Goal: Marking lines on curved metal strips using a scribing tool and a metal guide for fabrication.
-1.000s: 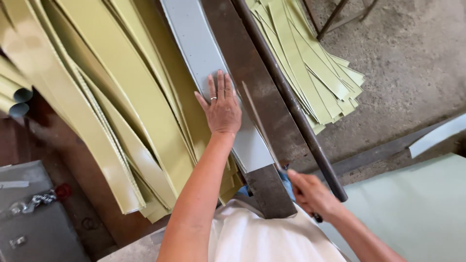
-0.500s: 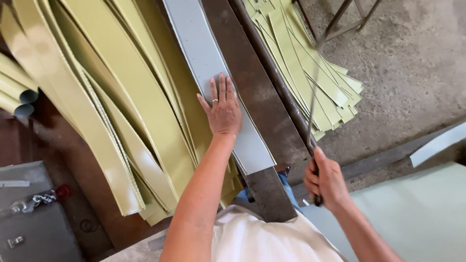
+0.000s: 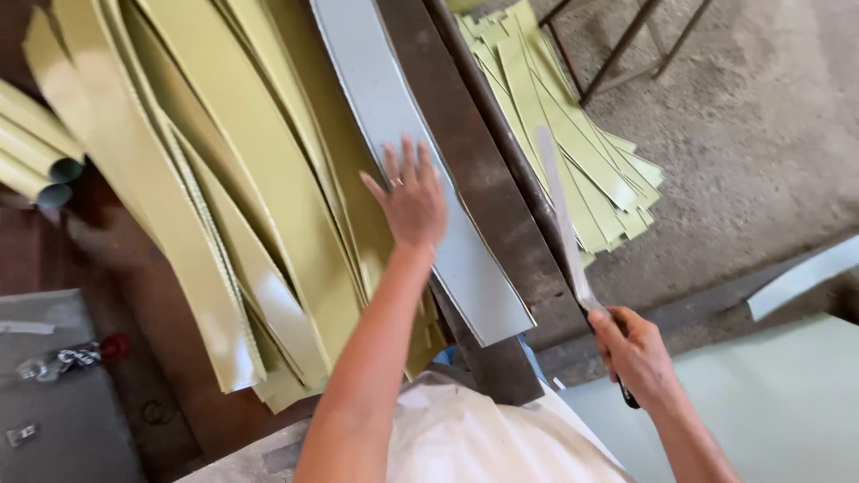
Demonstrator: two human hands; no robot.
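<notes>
My left hand (image 3: 413, 199) lies flat, fingers spread, on a long grey sheet strip (image 3: 394, 116) that rests on a dark metal bench (image 3: 483, 188). My right hand (image 3: 633, 351) grips the black handle of a long, thin blade (image 3: 560, 210), which points up and away over the bench's right edge. Just left of the grey strip lies a pile of long olive-green strips (image 3: 224, 188).
More olive-green strips (image 3: 573, 125) lie stacked on the concrete floor to the right. Rolled green pieces (image 3: 36, 152) sit at the far left. A grey box (image 3: 63, 394) with small metal parts is at bottom left, a pale green sheet (image 3: 769, 402) at bottom right.
My right hand has raised the blade from low beside the bench end to upright along its right edge. My left hand stays flat on the grey strip.
</notes>
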